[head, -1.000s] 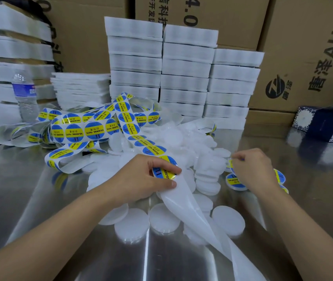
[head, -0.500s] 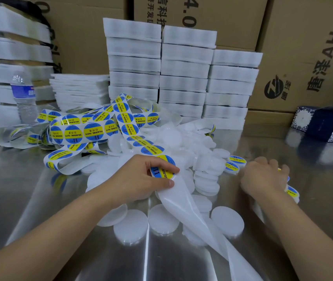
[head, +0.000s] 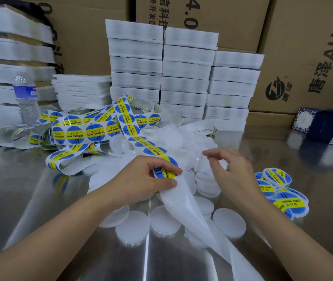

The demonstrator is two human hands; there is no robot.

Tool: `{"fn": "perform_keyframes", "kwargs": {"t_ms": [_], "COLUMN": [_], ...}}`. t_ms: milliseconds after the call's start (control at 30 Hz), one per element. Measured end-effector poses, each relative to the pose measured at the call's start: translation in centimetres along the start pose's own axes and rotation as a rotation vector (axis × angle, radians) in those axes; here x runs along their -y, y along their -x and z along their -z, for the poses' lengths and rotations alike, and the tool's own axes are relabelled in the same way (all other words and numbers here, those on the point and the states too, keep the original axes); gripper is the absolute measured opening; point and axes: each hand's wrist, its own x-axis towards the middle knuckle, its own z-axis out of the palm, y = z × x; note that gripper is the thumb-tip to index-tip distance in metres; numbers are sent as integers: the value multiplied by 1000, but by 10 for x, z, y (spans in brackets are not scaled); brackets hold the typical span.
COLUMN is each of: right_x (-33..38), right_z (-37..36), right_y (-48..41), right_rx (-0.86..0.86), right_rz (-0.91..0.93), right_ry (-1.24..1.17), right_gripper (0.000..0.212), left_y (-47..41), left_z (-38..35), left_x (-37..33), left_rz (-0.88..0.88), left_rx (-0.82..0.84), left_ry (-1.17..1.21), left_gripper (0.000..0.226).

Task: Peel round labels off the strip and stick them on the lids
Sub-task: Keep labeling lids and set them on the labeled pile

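head view: left hand (head: pixel 141 179) pinches the strip (head: pixel 133 126) at its next label (head: pixel 165 171), mid-table (head: pixel 39 199). right hand (head: pixel 228 169) hovers beside it, fingers loosely apart, holding nothing visible. a few labelled lids (head: pixel 279 191) lie toward the right edge; many bare lids (head: pixel 133 228) are left.

Bright, even light floods a steel bench (head: pixel 29 199), which throws a white glare streak at 6 o'clock. Shadows are faint. White lids (head: pixel 133 230) wash out at centre; stacks (head: pixel 9 47) at 10 o'clock smear; boxes (head: pixel 303 57) bow at the edges.
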Motion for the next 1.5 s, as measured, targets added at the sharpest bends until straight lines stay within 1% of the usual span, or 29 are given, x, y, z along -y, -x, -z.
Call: {"fn": "perform_keyframes", "kwargs": {"t_ms": [67, 100, 167, 200, 233, 300, 333, 433, 567, 667, 733, 833, 900, 1000, 1100, 1233, 1333, 1400, 1500], "right_x": [11, 16, 22, 24, 25, 26, 27, 29, 30, 27, 26, 27, 28, 30, 34, 40, 44, 45, 43], "right_z": [-5, -8, -12, -14, -16, -17, -18, -16, -16, -15, -14, -14, -14, -14, -11, -8, -6, -4, 7], "right_y": [7, 10, 16, 18, 20, 21, 22, 22, 22, 20, 20, 20, 20, 22, 23, 27, 32, 33, 29], "right_rx": [52, 78, 112, 122, 123, 95, 74, 33, -11, -74, -101, -100, -76, -17, 97, 285, 482, 635, 889], "right_rz": [48, 74, 136, 166, 191, 224, 237, 282, 363, 432, 479, 505, 485, 414, 327, 327, 301, 212, 64], "right_ry": [-106, -139, -161, -160, -158, -158, -154, -115, -55, -14, 16, 32, 18, -36, -151, -196, -195, -245, -400], "right_gripper": [25, 24, 19, 18, 18, 18, 18, 19, 18, 15, 9, 15, 12, 2, 2, 4, 12, 15, 13], "left_y": [1, 2, 4, 5, 6, 7, 8, 10, 13, 12, 13, 14, 15, 17, 14, 3, -6, -10, -12], "left_z": [0, -1, -2, -3, -4, -5, -5, -5, -8, -7, -7, -5, -5, -6, -5, -4, -2, 3, 13], "left_x": [1, 2, 4, 4, 4, 3, 3, 0, 2, 3, 2, 2, 2, -2, -5, -4, -2, 3, 6], "left_rz": [-35, -73, -164, -195, -214, -231, -238, -271, -321, -349, -378, -425, -427, -380, -326, -81, 110, 196, 211], "left_rx": [33, 33, 18, 26, 48, 84, 93, 114, 127, 132, 146, 148, 152, 139, 47, -77, -269, -382, -465], "left_ry": [-41, -109, -374, -520, -637, -765, -797, -825, -833, -774, -708, -600, -537, -426, -227, 47, 175, 230, 295], "left_gripper": [31, 35, 41, 39, 32, 18, 18, 34, 38, 37, 33, 25, 30, 40, 52, 43, 21, 26, 31]}}
